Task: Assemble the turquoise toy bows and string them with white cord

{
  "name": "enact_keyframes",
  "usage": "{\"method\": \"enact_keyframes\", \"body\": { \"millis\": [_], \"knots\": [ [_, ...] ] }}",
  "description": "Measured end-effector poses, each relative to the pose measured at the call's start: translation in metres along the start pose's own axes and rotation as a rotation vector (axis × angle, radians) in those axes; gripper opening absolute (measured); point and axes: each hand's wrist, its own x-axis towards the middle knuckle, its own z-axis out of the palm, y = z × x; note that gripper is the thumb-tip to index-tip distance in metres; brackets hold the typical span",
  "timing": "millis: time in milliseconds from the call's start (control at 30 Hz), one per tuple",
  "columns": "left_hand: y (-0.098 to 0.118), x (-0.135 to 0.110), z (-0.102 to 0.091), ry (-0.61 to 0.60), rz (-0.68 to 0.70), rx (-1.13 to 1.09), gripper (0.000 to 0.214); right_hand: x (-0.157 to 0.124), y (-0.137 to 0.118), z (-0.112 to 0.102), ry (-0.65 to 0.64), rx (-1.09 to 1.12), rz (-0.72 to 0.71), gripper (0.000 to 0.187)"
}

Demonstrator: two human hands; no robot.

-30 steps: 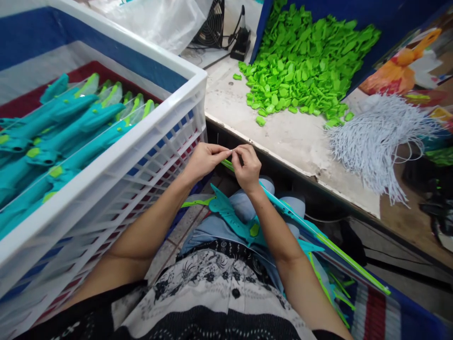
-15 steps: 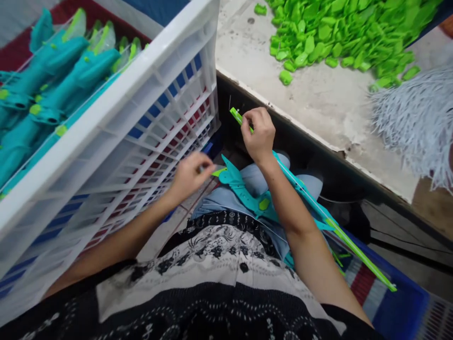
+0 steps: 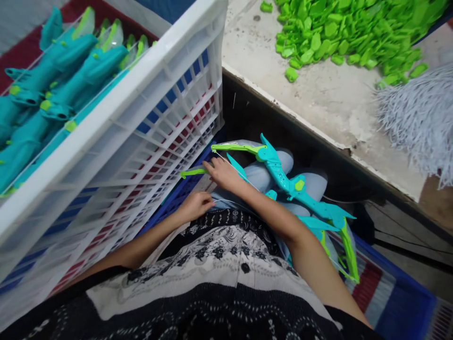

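A teal toy bow (image 3: pixel 283 179) with lime green limbs lies across my lap, and a second one lies partly under it. My right hand (image 3: pixel 221 172) rests on the green limb tip (image 3: pixel 193 172) of the lower bow, fingers closed around a thin white string. My left hand (image 3: pixel 196 205) sits lower by my waist, pinching the same string (image 3: pixel 226 202). The string runs between both hands.
A white slatted crate (image 3: pixel 141 118) at the left holds several finished teal bows (image 3: pixel 53 80). On the worn bench (image 3: pixel 318 104) lie a heap of green plastic parts (image 3: pixel 339 33) and a bundle of white strings (image 3: pixel 421 118). A blue crate (image 3: pixel 399 302) stands at my right.
The bow that my right hand held up has dropped onto my lap. Both hands moved down and left to the lower bow's tip and string.
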Motion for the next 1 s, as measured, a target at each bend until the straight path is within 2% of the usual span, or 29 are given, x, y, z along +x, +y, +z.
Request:
{"method": "enact_keyframes", "body": {
  "millis": [67,167,233,300,400,467,533,600,667,733,800,900,1000],
  "knots": [
    [0.015,-0.007,-0.011,-0.036,-0.033,-0.445,0.027,0.001,0.004,-0.001,-0.055,0.098,0.077,0.047],
    [0.047,-0.016,-0.018,-0.127,-0.055,-1.1,0.033,0.003,0.014,-0.013,-0.092,0.47,0.081,0.051],
    [0.068,-0.017,-0.013,-0.229,-0.035,-1.347,0.038,0.002,0.02,-0.019,-0.117,0.787,0.044,0.054],
    [0.081,-0.015,-0.003,-0.278,0.001,-1.444,0.038,-0.003,0.023,-0.019,-0.137,1.065,0.037,0.056],
    [0.086,-0.011,0.012,-0.258,-0.011,-1.351,0.025,-0.013,0.024,-0.015,-0.138,1.357,0.117,0.059],
    [0.083,-0.011,0.016,-0.255,-0.065,-1.236,0.031,-0.02,0.024,-0.013,-0.133,1.491,0.204,0.062],
    [0.079,-0.012,0.013,-0.211,-0.093,-1.183,0.036,-0.027,0.026,-0.014,-0.122,1.586,0.299,0.065],
    [0.075,-0.012,0.001,-0.073,-0.065,-1.178,0.029,-0.034,0.028,-0.018,-0.092,1.644,0.392,0.064],
    [0.071,-0.009,-0.015,0.156,-0.014,-1.144,0.024,-0.04,0.03,-0.022,-0.045,1.671,0.463,0.062],
    [0.069,-0.003,-0.032,0.362,0.034,-1.041,0.022,-0.045,0.031,-0.026,-0.003,1.682,0.5,0.062],
    [0.069,0.004,-0.044,0.501,0.076,-0.891,0.02,-0.048,0.031,-0.029,0.011,1.684,0.516,0.062],
    [0.074,0.01,-0.055,0.594,0.131,-0.654,0.02,-0.05,0.03,-0.031,0.009,1.681,0.531,0.062],
    [0.082,0.012,-0.06,0.6,0.162,-0.469,0.018,-0.05,0.029,-0.032,0.006,1.677,0.525,0.061]
  ]
}}
